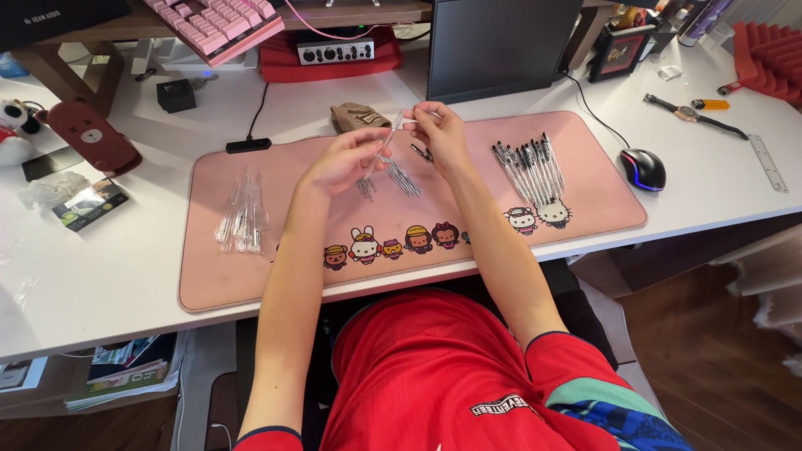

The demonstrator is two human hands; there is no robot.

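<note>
Both hands up over the middle of the pink mat (pixel 251 288). Left hand (pixel 342 160) fingers pinched shut on a clear pen barrel (pixel 389 138), tilted, upper end reaching the right hand (pixel 439 134). Right hand fingertips closed on that upper end; what else it grips is too small to tell. Under the hands, a loose bunch of thin refills (pixel 401 177) on the mat. Right of them, a row of assembled pens (pixel 530 169). Far left on the mat, a pile of empty clear barrels (pixel 242 215). Off the mat on the white bench (pixel 100 267): mouse (pixel 642 169), wristwatch (pixel 693 114), dark monitor (pixel 497 46) behind.
</note>
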